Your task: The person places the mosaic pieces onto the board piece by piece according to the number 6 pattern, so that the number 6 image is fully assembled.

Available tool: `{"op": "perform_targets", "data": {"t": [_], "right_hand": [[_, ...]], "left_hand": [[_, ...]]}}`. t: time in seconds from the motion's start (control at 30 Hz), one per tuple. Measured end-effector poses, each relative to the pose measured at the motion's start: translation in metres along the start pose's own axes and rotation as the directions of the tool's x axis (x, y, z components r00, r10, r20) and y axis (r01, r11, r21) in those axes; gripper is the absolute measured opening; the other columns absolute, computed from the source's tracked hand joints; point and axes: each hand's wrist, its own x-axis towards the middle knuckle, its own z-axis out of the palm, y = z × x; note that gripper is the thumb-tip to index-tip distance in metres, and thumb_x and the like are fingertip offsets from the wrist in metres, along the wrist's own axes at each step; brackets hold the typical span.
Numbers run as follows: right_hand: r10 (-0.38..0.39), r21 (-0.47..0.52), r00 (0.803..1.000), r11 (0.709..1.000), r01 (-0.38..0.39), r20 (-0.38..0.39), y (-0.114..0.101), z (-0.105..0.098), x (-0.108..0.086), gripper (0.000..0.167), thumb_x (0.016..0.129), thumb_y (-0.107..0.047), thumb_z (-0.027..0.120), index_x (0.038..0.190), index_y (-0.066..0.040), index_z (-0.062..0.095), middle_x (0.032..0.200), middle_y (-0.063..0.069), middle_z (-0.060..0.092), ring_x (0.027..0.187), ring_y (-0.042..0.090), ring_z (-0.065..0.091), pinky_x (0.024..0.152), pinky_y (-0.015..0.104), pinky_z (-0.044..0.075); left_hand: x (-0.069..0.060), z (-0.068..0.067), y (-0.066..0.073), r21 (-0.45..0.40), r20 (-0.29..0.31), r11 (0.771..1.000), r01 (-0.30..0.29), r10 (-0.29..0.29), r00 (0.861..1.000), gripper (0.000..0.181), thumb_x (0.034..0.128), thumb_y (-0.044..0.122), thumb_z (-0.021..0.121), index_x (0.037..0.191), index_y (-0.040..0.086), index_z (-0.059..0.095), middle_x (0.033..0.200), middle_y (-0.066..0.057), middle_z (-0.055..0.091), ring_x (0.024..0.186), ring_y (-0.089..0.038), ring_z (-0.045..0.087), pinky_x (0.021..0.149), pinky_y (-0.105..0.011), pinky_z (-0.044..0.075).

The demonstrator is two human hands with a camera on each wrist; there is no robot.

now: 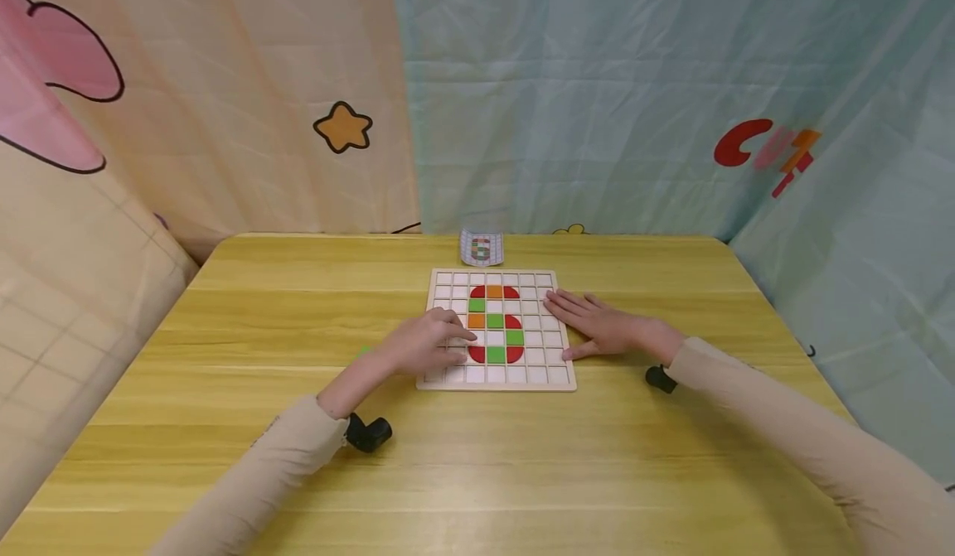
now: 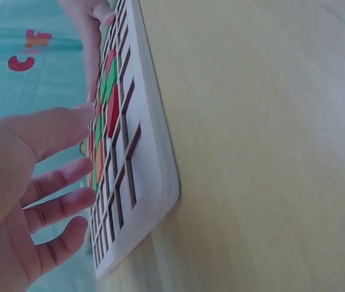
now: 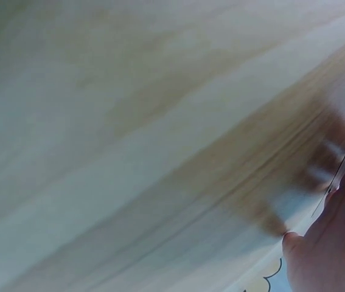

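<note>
A square wooden grid board [image 1: 455, 380] lies flat on the table. Red, orange and green tiles form a figure like a 6 or S in its middle squares. Over the board's left side is my left hand [image 1: 425, 345], a fingertip at the red tile [image 1: 477, 355] low on the figure's left. In the left wrist view the fingers of my left hand [image 2: 14, 182] are loosely bent, and nothing shows between them. My right hand [image 1: 608, 328] rests with spread fingers on the board's right edge. The right wrist view catches only part of that hand [image 3: 336, 243].
Behind the board lies a small printed card [image 1: 482, 249] with a similar coloured figure. A bit of a green piece [image 1: 365, 350] shows beside my left wrist. The wooden table [image 1: 507, 473] reaches back to a patterned curtain [image 1: 559, 125].
</note>
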Motion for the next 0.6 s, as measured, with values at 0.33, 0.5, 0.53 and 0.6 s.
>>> {"op": "perform_targets", "data": {"t": [0.33, 0.5, 0.53, 0.6], "right_hand": [[-0.014, -0.015, 1.000, 1.000, 0.014, 0.001, -0.001, 0.000, 0.000, 0.091, 0.093, -0.054, 0.051, 0.155, -0.007, 0.004, 0.162, 0.014, -0.002, 0.149, 0.035, -0.002, 0.116, 0.060, 0.006], [-0.027, -0.004, 0.999, 1.000, 0.027, -0.020, 0.000, 0.001, 0.000, 0.091, 0.093, -0.054, 0.051, 0.155, -0.005, 0.005, 0.162, 0.016, -0.001, 0.149, 0.037, -0.001, 0.115, 0.062, 0.007], [-0.030, -0.003, 0.999, 1.000, 0.030, -0.024, 0.000, 0.001, 0.000, 0.091, 0.093, -0.054, 0.051, 0.155, -0.005, 0.005, 0.162, 0.016, -0.001, 0.149, 0.037, -0.001, 0.115, 0.062, 0.007], [-0.039, -0.005, 0.999, 0.999, 0.039, -0.033, 0.001, 0.002, 0.001, 0.091, 0.092, -0.055, 0.051, 0.155, -0.005, 0.006, 0.162, 0.017, 0.000, 0.149, 0.037, 0.000, 0.114, 0.062, 0.008]], "left_hand": [[-0.025, -0.010, -0.025, -0.037, 0.000, 0.999, 0.014, -0.014, 1.000, 0.033, 0.0905, 0.028, 0.066, 0.120, 0.013, 0.068, 0.114, -0.005, 0.064, 0.105, -0.020, 0.056, 0.087, -0.037, 0.049], [-0.039, -0.014, -0.039, -0.081, -0.003, 0.997, 0.019, -0.019, 1.000, 0.036, 0.0905, 0.028, 0.066, 0.123, 0.013, 0.066, 0.120, -0.006, 0.062, 0.115, -0.023, 0.055, 0.097, -0.043, 0.046], [-0.042, -0.015, -0.042, -0.086, -0.004, 0.996, 0.020, -0.020, 1.000, 0.036, 0.0905, 0.029, 0.066, 0.123, 0.013, 0.066, 0.120, -0.006, 0.062, 0.115, -0.023, 0.054, 0.097, -0.044, 0.046], [-0.047, -0.018, -0.047, -0.088, -0.012, 0.996, 0.015, -0.016, 1.000, 0.037, 0.0903, 0.029, 0.066, 0.123, 0.012, 0.066, 0.120, -0.007, 0.062, 0.115, -0.024, 0.054, 0.097, -0.044, 0.046]]}}
